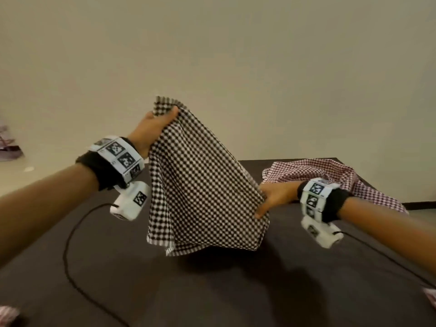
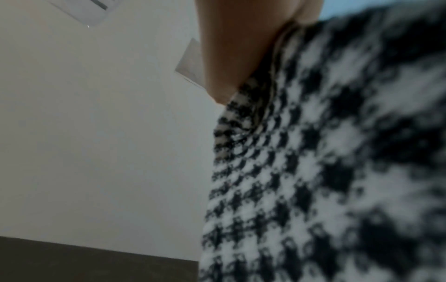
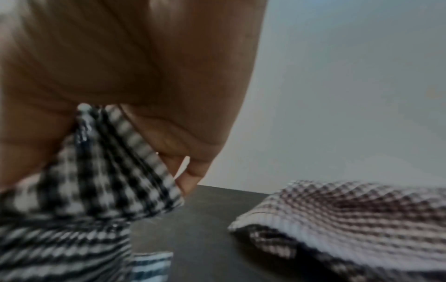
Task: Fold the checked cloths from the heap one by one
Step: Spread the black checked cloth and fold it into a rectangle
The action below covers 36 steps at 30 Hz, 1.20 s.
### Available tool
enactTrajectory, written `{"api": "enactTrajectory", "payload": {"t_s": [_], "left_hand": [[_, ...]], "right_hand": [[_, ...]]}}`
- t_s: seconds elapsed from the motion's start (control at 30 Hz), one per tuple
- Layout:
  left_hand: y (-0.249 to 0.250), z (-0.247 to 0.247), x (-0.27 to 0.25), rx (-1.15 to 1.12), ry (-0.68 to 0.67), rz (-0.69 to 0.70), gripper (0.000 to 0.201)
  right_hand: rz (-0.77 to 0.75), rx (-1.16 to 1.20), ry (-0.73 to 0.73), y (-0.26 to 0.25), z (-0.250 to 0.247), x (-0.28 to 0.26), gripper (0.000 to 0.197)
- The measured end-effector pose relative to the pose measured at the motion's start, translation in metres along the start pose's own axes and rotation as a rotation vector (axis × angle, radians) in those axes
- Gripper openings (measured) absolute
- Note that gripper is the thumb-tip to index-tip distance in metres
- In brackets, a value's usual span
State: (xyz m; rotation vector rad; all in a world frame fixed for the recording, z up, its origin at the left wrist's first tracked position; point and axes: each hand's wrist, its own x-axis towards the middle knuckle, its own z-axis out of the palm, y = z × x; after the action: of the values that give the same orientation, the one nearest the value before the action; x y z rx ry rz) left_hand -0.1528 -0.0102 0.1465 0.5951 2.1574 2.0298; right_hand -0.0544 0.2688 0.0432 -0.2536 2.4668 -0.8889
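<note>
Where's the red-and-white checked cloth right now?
In the head view the red-and-white checked cloth lies crumpled at the far right of the dark table, just behind the right hand.

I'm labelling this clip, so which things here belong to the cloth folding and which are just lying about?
Part of the job:
- black checked cloth, held up off the table by the left hand and right hand
- red checked cloth, crumpled on the table behind the right hand

Just lying about:
- black cable looping across the table
</note>
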Motion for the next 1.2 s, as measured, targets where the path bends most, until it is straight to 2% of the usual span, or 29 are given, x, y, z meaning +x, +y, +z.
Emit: {"api": "enactTrajectory", "payload": {"t_s": [0.1, 0.17, 0.23, 0.3, 0.37, 0.4, 0.47, 0.53, 0.6, 0.63, 0.73, 0.87, 0.93, 1.0, 1.03, 1.1, 1.2], "left_hand": [[-0.012, -0.019, 0.018, 0.166, 0.101, 0.142, 0.020], [-0.019, -0.035, 0.027, 0.354, 0.182, 0.246, 0.019], [-0.022, -0.055, 0.028, 0.422, 0.263, 0.298, 0.020], [-0.023, -0.072, 0.025, 0.385, 0.338, 0.356, 0.022], [-0.025, -0.082, 0.006, 0.233, 0.371, 0.411, 0.016], [-0.025, -0.085, -0.008, 0.137, 0.354, 0.410, 0.013], [-0.030, -0.086, -0.037, 0.048, 0.223, 0.371, 0.015], [-0.037, -0.087, -0.072, 0.042, 0.022, 0.329, 0.015], [-0.048, -0.095, -0.105, -0.024, -0.188, 0.210, 0.008], [-0.057, -0.102, -0.119, -0.029, -0.278, 0.138, 0.010], [-0.084, -0.117, -0.163, 0.215, -0.449, -0.015, 0.018], [-0.116, -0.108, -0.197, 0.532, -0.639, -0.287, 0.007], [-0.124, -0.100, -0.209, 0.659, -0.745, -0.443, 0.021], [-0.126, -0.098, -0.210, 0.618, -0.821, -0.580, 0.023], [-0.125, -0.098, -0.207, 0.596, -0.836, -0.628, 0.028], [-0.118, -0.092, -0.198, 0.646, -0.741, -0.664, 0.036], [-0.116, -0.074, -0.175, 0.841, -0.538, -0.511, 0.024]], "right_hand": [[0.136, -0.292, 0.061, 0.033, -0.027, -0.011, 0.041], [0.195, -0.505, 0.202, 0.045, -0.050, -0.027, 0.033], [0.240, -0.686, 0.455, 0.040, -0.064, -0.049, 0.028], [0.253, -0.728, 0.839, 0.026, -0.067, -0.074, 0.023], [0.156, -0.665, 1.151, 0.013, -0.057, -0.099, 0.018], [0.098, -0.664, 1.224, 0.006, -0.050, -0.111, 0.016], [0.057, -0.676, 1.206, -0.001, -0.032, -0.130, 0.017], [0.086, -0.673, 1.085, -0.003, -0.006, -0.148, 0.019], [0.113, -0.673, 0.984, -0.001, 0.026, -0.170, 0.019], [0.127, -0.677, 0.916, 0.002, 0.042, -0.180, 0.017], [0.168, -0.722, 0.631, 0.012, 0.101, -0.204, 0.018], [0.217, -0.693, 0.437, 0.029, 0.152, -0.212, 0.024], [0.300, -0.603, 0.283, 0.029, 0.166, -0.213, 0.033], [0.338, -0.403, 0.110, 0.025, 0.171, -0.213, 0.039], [0.341, -0.311, 0.100, 0.022, 0.171, -0.211, 0.038], [0.328, -0.243, 0.250, 0.018, 0.158, -0.203, 0.033], [0.331, -0.355, 0.526, 0.019, 0.126, -0.175, 0.023]]}}
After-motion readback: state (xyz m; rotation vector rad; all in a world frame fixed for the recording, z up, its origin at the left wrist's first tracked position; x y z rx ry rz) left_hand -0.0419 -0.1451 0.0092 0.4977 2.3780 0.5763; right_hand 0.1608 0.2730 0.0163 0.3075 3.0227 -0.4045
